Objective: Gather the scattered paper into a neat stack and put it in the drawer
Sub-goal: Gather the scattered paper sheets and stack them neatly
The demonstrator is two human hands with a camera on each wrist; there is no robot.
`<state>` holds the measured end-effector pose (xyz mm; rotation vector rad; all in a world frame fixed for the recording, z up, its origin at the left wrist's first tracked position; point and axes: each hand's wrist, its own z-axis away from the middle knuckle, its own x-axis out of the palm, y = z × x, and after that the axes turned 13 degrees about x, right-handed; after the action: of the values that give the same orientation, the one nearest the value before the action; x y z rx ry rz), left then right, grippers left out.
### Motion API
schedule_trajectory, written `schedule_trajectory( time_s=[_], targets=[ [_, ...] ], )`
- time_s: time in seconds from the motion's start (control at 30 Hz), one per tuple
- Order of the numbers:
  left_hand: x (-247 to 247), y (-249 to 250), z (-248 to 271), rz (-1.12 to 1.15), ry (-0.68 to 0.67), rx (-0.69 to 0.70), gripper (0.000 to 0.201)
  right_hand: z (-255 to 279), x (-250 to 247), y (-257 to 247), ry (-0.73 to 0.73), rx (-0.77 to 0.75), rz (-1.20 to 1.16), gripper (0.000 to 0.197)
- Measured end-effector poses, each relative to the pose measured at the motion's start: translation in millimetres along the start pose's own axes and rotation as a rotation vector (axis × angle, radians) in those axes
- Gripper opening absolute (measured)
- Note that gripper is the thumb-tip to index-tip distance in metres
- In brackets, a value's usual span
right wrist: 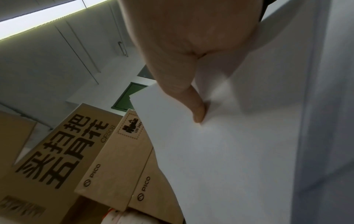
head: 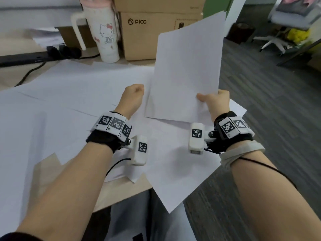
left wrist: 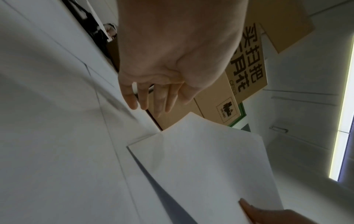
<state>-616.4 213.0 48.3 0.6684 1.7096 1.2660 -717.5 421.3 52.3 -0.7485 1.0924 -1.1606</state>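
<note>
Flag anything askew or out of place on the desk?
Loose sheets lie scattered at mixed angles across the desk; one sheet juts past the front edge. The right hand holds a few sheets whose top edges are fanned. Left hand holds nothing.

tumbler (head: 107,30), cardboard boxes (head: 139,35) block desk's back

— What sort of place is this?
— An office: grey carpet tiles (head: 260,101), a swivel chair base (head: 272,43) upper right, PICO cartons (head: 144,37) and a power strip (head: 34,57) on the worktop (head: 10,77).
</note>
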Motion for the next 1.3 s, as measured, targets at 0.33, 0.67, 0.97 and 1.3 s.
schedule_trajectory(
  time_s=[0.33, 0.67, 0.97, 1.3],
  targets=[
    [32, -10, -34, -0.070, -0.079, -0.178, 0.051, -53, -8, 6, 0.125, 0.121, 0.180, 0.022],
    [43, -16, -45, 0.037, -0.048, -0.158, 0.046, -65, -6, 8, 0.120, -0.026, 0.189, 0.018],
    [33, -15, -37, 0.149, -0.117, -0.150, 0.045, -53, -6, 6, 0.066, -0.049, 0.121, 0.054],
    [22, 3, -6, 0.162, -0.031, -0.133, 0.039, -7, -22, 0, -0.006, -0.199, -0.193, 0.039]
  ],
)
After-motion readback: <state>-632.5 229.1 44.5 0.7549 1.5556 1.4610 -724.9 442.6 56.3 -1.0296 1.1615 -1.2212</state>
